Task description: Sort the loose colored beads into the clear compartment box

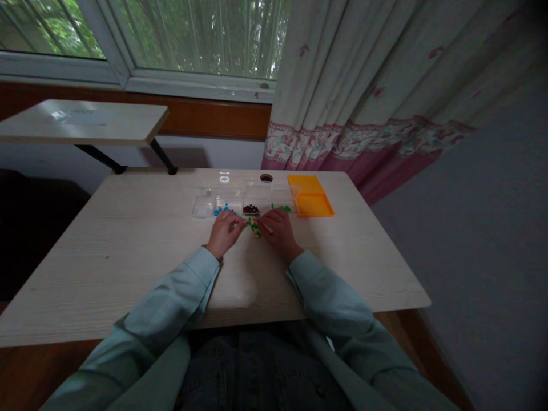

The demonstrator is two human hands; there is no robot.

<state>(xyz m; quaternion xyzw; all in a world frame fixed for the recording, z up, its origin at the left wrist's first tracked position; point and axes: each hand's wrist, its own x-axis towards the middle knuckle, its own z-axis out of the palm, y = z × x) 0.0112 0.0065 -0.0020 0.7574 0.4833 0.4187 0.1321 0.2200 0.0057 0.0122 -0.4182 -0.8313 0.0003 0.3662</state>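
Table (pixel 128 240) lies bare to the left, to the right and on the near side of the clear box (pixel 240 201), which sits close to the far edge. An orange lid (pixel 310 197) rests just right of the box. Just in front of the box, a short bead strip (pixel 255 228), green and yellow, slants from far left to near right. The left hand (pixel 223 231) and right hand (pixel 279 229) meet at it, fingers drawn close together. Whether they pinch it is too small to tell. A pale label on the side bench (pixel 77 117) behind the box is blurred.
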